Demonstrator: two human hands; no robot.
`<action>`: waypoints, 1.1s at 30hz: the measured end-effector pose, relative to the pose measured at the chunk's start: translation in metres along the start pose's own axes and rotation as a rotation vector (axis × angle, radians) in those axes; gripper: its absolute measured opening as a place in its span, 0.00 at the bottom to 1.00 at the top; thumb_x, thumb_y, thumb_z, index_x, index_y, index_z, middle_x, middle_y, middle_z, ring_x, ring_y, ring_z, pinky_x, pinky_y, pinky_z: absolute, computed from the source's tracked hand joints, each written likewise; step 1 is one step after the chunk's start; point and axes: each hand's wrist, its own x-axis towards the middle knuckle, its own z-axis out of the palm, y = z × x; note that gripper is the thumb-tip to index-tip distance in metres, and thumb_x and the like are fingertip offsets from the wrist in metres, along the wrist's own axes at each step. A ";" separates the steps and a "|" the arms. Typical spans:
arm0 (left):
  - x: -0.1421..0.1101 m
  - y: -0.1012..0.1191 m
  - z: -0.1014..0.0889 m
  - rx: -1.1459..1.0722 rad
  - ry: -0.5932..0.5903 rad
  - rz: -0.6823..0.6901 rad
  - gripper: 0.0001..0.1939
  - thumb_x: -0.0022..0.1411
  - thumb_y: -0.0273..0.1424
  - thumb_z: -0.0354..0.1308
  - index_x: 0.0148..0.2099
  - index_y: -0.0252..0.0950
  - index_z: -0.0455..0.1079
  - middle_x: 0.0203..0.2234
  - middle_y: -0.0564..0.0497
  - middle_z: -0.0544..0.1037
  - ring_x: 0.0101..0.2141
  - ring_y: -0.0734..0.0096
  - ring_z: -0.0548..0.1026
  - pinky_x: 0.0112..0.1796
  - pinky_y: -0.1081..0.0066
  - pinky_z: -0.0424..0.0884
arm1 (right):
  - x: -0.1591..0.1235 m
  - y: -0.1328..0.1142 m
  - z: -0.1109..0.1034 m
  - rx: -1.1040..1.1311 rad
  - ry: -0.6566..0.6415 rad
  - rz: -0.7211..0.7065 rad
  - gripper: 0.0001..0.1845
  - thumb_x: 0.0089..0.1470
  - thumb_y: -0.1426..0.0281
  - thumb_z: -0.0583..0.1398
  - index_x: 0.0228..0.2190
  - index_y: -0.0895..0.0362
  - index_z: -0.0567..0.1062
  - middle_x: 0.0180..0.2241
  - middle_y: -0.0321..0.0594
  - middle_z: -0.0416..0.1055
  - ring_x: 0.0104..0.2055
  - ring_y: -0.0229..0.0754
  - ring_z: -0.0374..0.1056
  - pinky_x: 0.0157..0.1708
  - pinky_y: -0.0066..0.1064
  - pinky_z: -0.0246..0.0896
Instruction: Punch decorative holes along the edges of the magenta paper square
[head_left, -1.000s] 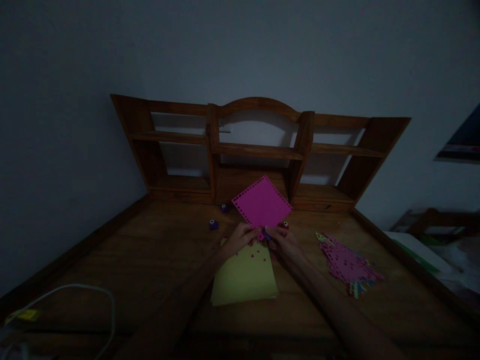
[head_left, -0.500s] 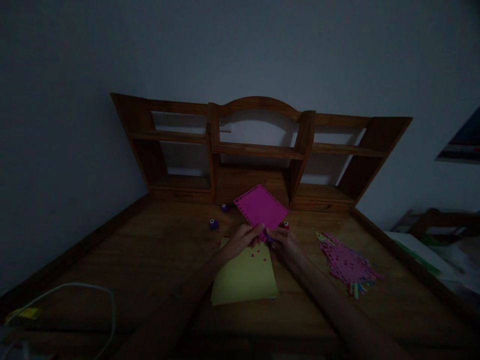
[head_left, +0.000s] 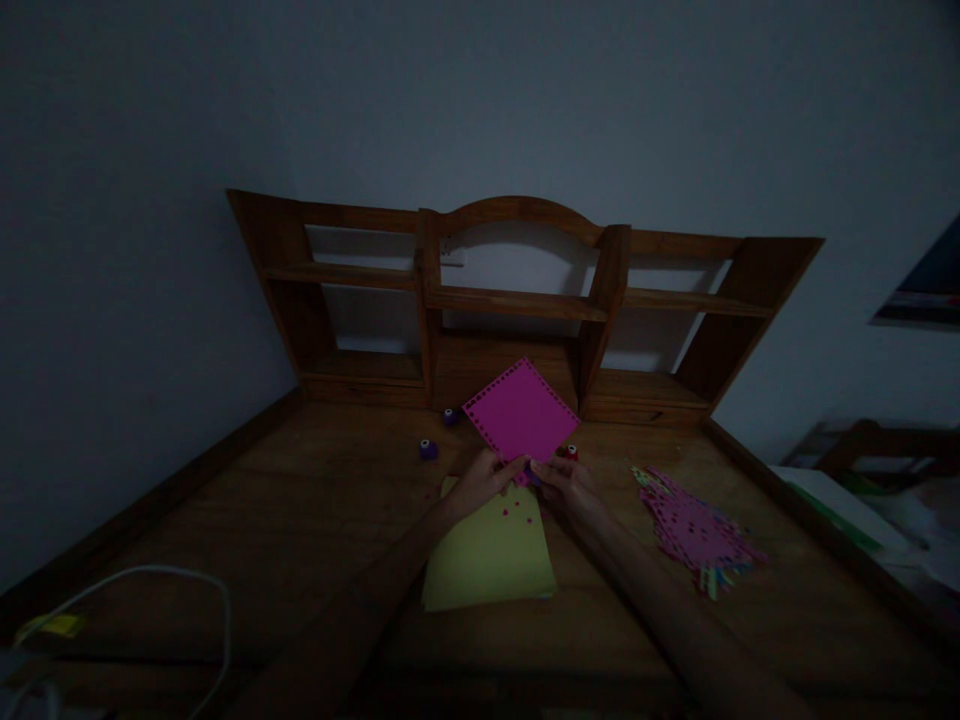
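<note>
A square of pink paper (head_left: 523,410), turned cornerwise, has a row of small punched holes along its left and upper edges. My left hand (head_left: 484,482) is closed on its lower corner. My right hand (head_left: 568,482) pinches a small purple craft punch (head_left: 532,474) at the paper's lower edge, mostly covered by the fingers. Beneath my hands lies a stack of yellow paper (head_left: 491,560) with several tiny pink cut-outs (head_left: 517,504) on it. Just behind my right hand is a red punch (head_left: 572,453).
Two purple punches, one nearer (head_left: 428,450) and one farther (head_left: 450,417), stand left of the pink paper. A pile of punched pink and coloured strips (head_left: 697,525) lies to the right. The wooden shelf unit (head_left: 517,300) rises behind. A white cable (head_left: 172,570) loops at the left front.
The pink paper has shifted slightly up and away, turning a little. My hands stay close together at its lower corner, the punch still in my right hand.
</note>
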 end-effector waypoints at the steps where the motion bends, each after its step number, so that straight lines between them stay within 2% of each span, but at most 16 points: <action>1: 0.001 -0.002 0.000 0.008 0.008 -0.003 0.23 0.61 0.51 0.55 0.32 0.33 0.68 0.18 0.56 0.66 0.19 0.78 0.63 0.21 0.77 0.60 | 0.001 0.001 -0.001 0.011 -0.001 0.020 0.17 0.43 0.58 0.71 0.29 0.58 0.79 0.20 0.33 0.68 0.18 0.31 0.50 0.18 0.28 0.45; 6: 0.003 -0.002 0.000 0.011 0.084 -0.004 0.23 0.61 0.51 0.55 0.31 0.34 0.68 0.17 0.57 0.66 0.19 0.78 0.63 0.21 0.77 0.58 | 0.003 0.003 -0.002 0.038 -0.012 0.013 0.15 0.44 0.60 0.71 0.32 0.57 0.79 0.25 0.36 0.73 0.21 0.33 0.57 0.21 0.27 0.49; 12: 0.001 0.010 0.000 0.043 0.130 0.011 0.24 0.61 0.50 0.53 0.26 0.34 0.65 0.16 0.57 0.65 0.18 0.77 0.63 0.21 0.76 0.58 | 0.003 0.002 -0.002 -0.015 -0.009 0.006 0.15 0.47 0.57 0.69 0.29 0.56 0.79 0.23 0.37 0.73 0.21 0.35 0.62 0.22 0.28 0.54; 16: 0.001 0.016 0.000 0.056 0.172 -0.016 0.26 0.61 0.53 0.52 0.24 0.35 0.64 0.15 0.57 0.65 0.18 0.76 0.63 0.21 0.76 0.58 | 0.005 0.003 -0.003 -0.036 0.017 0.020 0.17 0.45 0.56 0.69 0.31 0.56 0.80 0.23 0.38 0.74 0.21 0.36 0.63 0.21 0.29 0.56; 22: 0.001 0.023 0.000 0.063 0.234 -0.020 0.28 0.60 0.55 0.51 0.22 0.36 0.62 0.14 0.57 0.62 0.18 0.76 0.62 0.22 0.75 0.59 | 0.006 0.003 -0.003 -0.070 0.020 0.045 0.22 0.45 0.52 0.68 0.33 0.58 0.80 0.22 0.37 0.73 0.20 0.35 0.63 0.20 0.27 0.55; 28: 0.005 0.012 -0.001 0.060 0.256 -0.014 0.28 0.61 0.54 0.51 0.24 0.35 0.63 0.13 0.58 0.62 0.17 0.77 0.61 0.21 0.75 0.56 | 0.004 0.000 -0.001 -0.023 0.031 0.046 0.23 0.49 0.49 0.65 0.29 0.58 0.79 0.24 0.40 0.74 0.19 0.35 0.61 0.19 0.28 0.53; 33: 0.006 0.011 -0.003 0.126 0.290 -0.023 0.28 0.63 0.52 0.51 0.20 0.35 0.63 0.13 0.57 0.63 0.18 0.76 0.62 0.23 0.74 0.57 | 0.003 -0.002 0.001 0.022 0.062 0.074 0.26 0.51 0.46 0.62 0.24 0.57 0.77 0.24 0.43 0.75 0.19 0.36 0.62 0.19 0.29 0.52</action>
